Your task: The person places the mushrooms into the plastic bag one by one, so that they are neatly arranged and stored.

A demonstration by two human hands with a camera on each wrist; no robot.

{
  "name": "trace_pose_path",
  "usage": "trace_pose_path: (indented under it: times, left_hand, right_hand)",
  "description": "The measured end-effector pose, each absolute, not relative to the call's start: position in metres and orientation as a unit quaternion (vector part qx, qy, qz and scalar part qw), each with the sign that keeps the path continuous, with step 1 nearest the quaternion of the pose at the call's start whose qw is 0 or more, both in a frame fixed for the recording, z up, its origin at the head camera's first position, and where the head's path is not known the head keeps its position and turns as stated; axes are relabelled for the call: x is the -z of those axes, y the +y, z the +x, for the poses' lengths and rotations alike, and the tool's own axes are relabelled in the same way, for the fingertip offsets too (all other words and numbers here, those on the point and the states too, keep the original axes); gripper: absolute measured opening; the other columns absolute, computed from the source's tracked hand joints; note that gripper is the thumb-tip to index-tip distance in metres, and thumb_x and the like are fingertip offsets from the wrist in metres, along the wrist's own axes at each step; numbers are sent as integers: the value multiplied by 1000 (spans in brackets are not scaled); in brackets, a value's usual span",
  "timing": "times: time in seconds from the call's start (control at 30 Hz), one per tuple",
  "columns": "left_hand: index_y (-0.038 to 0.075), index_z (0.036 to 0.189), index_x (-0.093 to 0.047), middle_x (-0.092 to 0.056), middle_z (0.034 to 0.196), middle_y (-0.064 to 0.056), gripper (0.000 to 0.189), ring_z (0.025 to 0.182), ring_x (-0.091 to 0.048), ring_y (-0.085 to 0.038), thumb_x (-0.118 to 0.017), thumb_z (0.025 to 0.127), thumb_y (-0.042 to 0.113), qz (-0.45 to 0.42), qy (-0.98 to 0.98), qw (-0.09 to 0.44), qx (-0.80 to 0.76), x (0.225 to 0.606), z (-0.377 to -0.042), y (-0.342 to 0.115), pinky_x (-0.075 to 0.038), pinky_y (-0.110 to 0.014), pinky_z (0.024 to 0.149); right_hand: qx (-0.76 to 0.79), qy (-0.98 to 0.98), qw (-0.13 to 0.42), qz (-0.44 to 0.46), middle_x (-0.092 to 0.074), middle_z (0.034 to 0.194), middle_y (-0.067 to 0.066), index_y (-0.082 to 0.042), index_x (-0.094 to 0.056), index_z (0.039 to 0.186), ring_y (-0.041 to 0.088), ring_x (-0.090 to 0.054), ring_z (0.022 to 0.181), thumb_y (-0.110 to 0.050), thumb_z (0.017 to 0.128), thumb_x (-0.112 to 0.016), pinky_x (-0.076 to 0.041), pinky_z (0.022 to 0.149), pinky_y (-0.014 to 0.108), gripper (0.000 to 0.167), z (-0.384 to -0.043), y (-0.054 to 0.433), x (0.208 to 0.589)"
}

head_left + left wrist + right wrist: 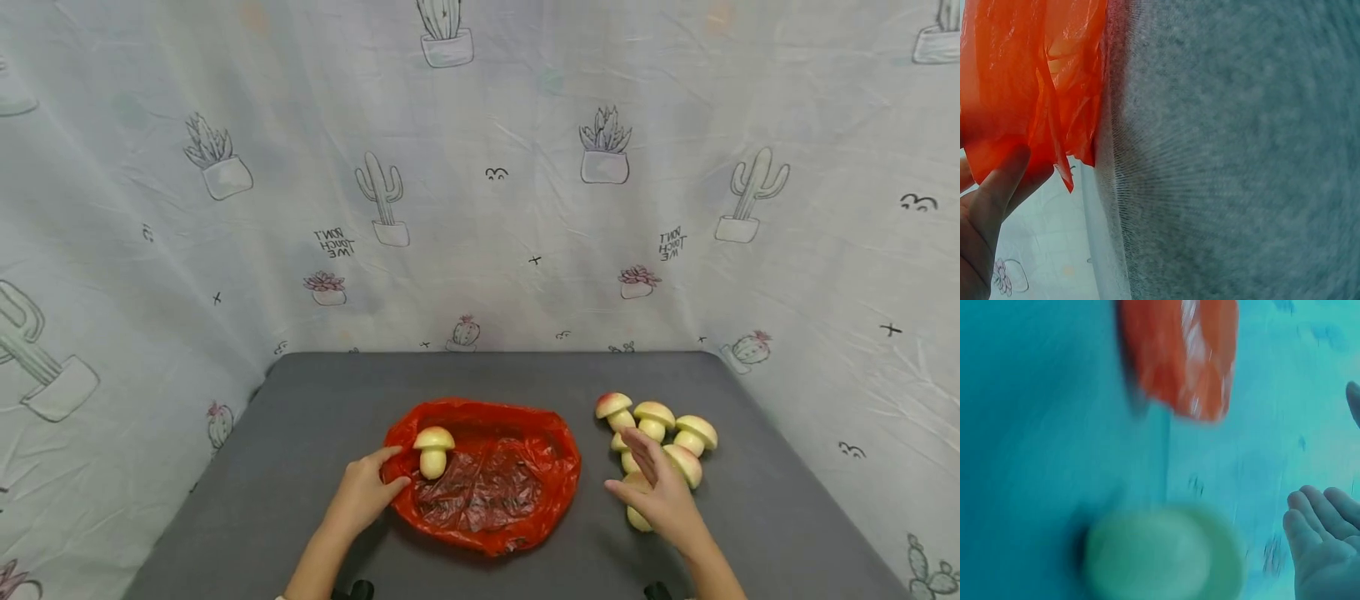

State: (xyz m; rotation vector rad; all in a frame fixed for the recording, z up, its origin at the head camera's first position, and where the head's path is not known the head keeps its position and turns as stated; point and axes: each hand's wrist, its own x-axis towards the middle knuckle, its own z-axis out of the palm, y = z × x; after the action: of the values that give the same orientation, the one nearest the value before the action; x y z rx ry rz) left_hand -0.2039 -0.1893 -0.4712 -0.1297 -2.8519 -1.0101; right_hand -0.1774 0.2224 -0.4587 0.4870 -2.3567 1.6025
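In the lower right of the frame the right hand [663,496], thumb and fingers spread, apparently holding nothing, is over the toy mushrooms [684,463]; a light stem pinch should suit. Lower left of centre, the left hand [363,492] pinches the red plastic bag [465,410], a mushroom [433,454] inside; tugging gently outward should avoid collapsing its rim.

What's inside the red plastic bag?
One mushroom shows inside the red plastic bag, near the left hand. Anything beneath the bag's crumpled folds is covered and can't be seen.
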Motion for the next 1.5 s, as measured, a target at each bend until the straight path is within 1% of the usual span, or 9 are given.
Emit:
trace_pose_path:
  times: [0.17,0.27,0.33,0.4,0.47,0.53,0.9,1.17,1.5]
  left_hand:
    - [0,118,-65,-67,112,-21,45,101,-64,-34,-77,77,12,-45,-940,57,333,472,-204,-188,-54,-45,79]
    - [0,118,-65,-67,112,-21,45,101,-64,-33,-77,77,12,-44,-940,57,334,472,-205,-189,-53,-46,80]
    - [1,118,-65,-67,112,-21,45,101,-64,-33,-77,77,12,-43,-940,56,333,472,-204,-190,-53,-45,80]
    - [1,118,-65,-67,112,-21,45,100,-65,-33,-77,77,12,-41,-941,53,331,472,-204,-190,-54,-45,79]
    - [1,119,-65,-67,111,-21,45,100,-65,-33,-77,77,13,-42,-942,52,329,472,-204,-189,-54,-45,79]
    - [1,119,-65,-67,111,-21,45,100,-65,-34,-77,77,13,-43,-942,54,329,471,-204,-188,-54,-45,79]
    - [0,119,-64,-66,112,-21,45,102,-64,-35,-77,77,13,-44,-941,57,329,472,-203,-188,-53,-47,81]
    - [0,118,-64,-67,112,-21,45,102,-64,-35,-77,77,13,-43,-941,57,330,472,-203,-189,-53,-46,80]
    - [1,117,-65,-68,109,-21,44,99,-65,-34,-77,76,12,-43,-941,61,329,471,-202,-188,-53,-46,78]
  right_hand:
    - [-485,-856,141,113,-38,141,22,0,-32,143,-22,-27,123,-9,80,-74,-24,95,-3,76,-159,253,469]
    - [-433,-889,122,81,-35,146,22,-5,-31,145,-1,-30,136,-20,79,-77,-26,91,-2,82,-155,265,474]
    - [-405,-906,102,68,-32,148,24,-7,-29,147,24,-34,138,-26,78,-78,-37,97,13,87,-153,269,477]
    - [-382,-918,85,61,-30,148,26,-7,-27,149,48,-36,130,-31,77,-79,-44,98,37,92,-153,271,479]
    - [-371,-923,77,61,-30,147,28,-6,-26,149,54,-35,127,-32,75,-79,-41,91,59,95,-153,272,481]
    - [-370,-924,69,63,-30,147,30,-3,-25,148,55,-34,126,-32,75,-79,-38,87,67,95,-152,272,482]
    - [-366,-929,20,49,-33,144,33,1,-30,144,55,-33,128,-36,76,-77,-38,90,66,90,-153,272,483]
    - [-356,-932,34,63,-47,135,30,3,-38,140,45,-51,117,-32,77,-78,-45,89,54,82,-153,271,486]
    - [-361,-927,58,78,-46,136,29,5,-40,138,42,-50,118,-28,72,-81,-50,90,41,84,-156,271,491]
